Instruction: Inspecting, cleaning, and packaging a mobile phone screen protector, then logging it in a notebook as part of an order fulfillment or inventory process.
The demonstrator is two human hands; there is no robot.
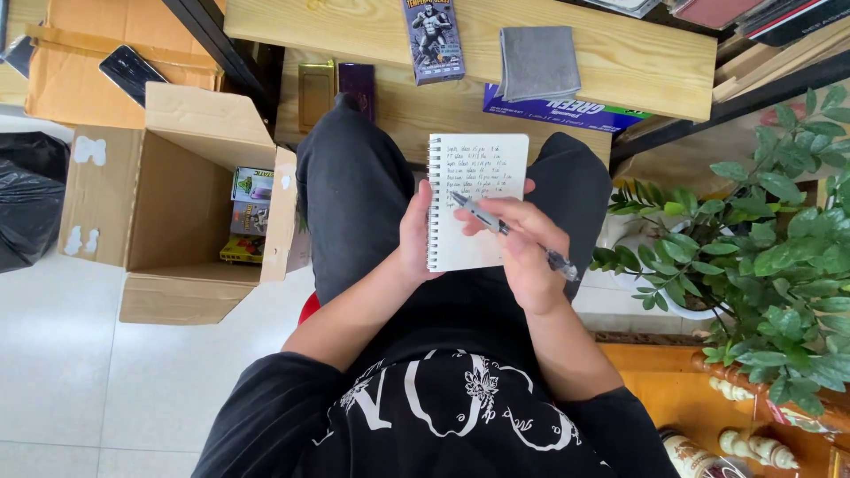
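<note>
Our left hand [416,235] clamps the notepad [476,199], our right [522,248] clamps a pen [509,232]; wooden worktop [620,62] ahead, open box [177,195] on tiled floor [71,372].

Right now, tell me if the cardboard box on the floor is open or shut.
Open: the cardboard box has its flaps spread, and colourful packs show inside.

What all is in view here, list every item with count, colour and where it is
notepad: one, white, spiral-bound, on the lap
pen: one, grey, tip on the page
cardboard box: one, brown, open, left on the floor
cloth: one, grey, folded on the wooden shelf
plant: one, green, right
bag: one, black, far left
left hand: holds the notepad's spiral edge
right hand: grips the pen
</note>
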